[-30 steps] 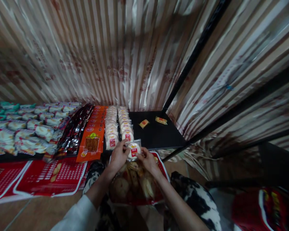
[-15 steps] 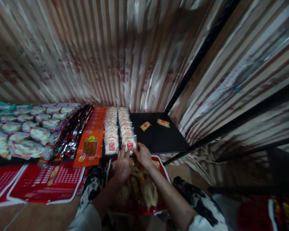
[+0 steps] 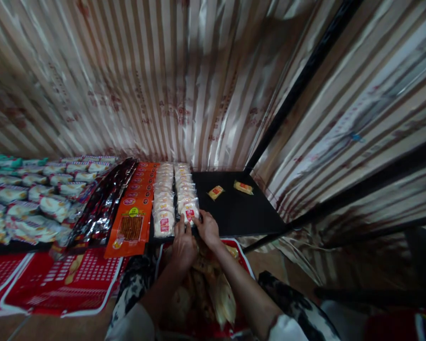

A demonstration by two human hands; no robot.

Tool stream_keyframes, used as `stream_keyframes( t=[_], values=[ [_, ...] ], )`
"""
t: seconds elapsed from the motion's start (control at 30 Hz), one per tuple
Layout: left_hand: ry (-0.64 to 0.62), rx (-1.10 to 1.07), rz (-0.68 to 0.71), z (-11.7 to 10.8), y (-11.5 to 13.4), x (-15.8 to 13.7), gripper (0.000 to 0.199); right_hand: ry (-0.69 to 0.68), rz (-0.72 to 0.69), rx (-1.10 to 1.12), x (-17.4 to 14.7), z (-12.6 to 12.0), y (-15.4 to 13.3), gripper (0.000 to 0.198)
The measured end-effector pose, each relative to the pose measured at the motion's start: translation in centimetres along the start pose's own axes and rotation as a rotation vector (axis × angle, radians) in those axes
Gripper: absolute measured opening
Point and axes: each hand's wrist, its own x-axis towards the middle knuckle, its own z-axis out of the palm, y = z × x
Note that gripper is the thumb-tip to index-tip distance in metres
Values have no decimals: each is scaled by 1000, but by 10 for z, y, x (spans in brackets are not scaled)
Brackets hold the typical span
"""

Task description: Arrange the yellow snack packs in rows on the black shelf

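My left hand (image 3: 183, 244) and my right hand (image 3: 208, 229) are together at the front of the right-hand row of white cracker packets. Between their fingers is the front clear packet of round white crackers (image 3: 189, 211) with a red label, pinched at its near corners. It leans on the packets behind it. To its left runs a second row of the same cracker packets (image 3: 164, 221). Directly below my hands a red basket (image 3: 248, 265) with a white rim holds snacks in yellowish wrappers (image 3: 224, 303), partly hidden by my forearms.
Two small yellow packets (image 3: 216, 191) lie on the black shelf (image 3: 248, 215). Leftward stand orange snack bags (image 3: 131, 229), dark shiny packets (image 3: 99, 203) and many white packets (image 3: 55, 203). Another red basket (image 3: 60, 289) is at lower left. Black poles (image 3: 305, 80) cross the right, before striped sheeting (image 3: 199, 85).
The view has tilted slightly, so the shelf sits a little lower. Both hands stay on the front cracker packet, which has barely moved.
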Motion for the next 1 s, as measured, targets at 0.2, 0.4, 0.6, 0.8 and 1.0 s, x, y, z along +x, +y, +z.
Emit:
stream_keyframes(
  t=[0.2,0.4,0.6,0.8,1.0],
  values=[
    [19,23,-32,7,2,13,53,31,-13,68,10,6,-1,37],
    [107,54,-18,14,-2,25,52,10,-10,39,18,8,-2,38],
    [112,53,-27,17,-5,28,53,12,9,14,22,11,-3,39],
    [96,28,-27,16,-6,24,52,76,2,177,15,12,-1,40],
    [107,32,55,12,-3,9,46,199,-76,368,-16,9,8,38]
  ],
)
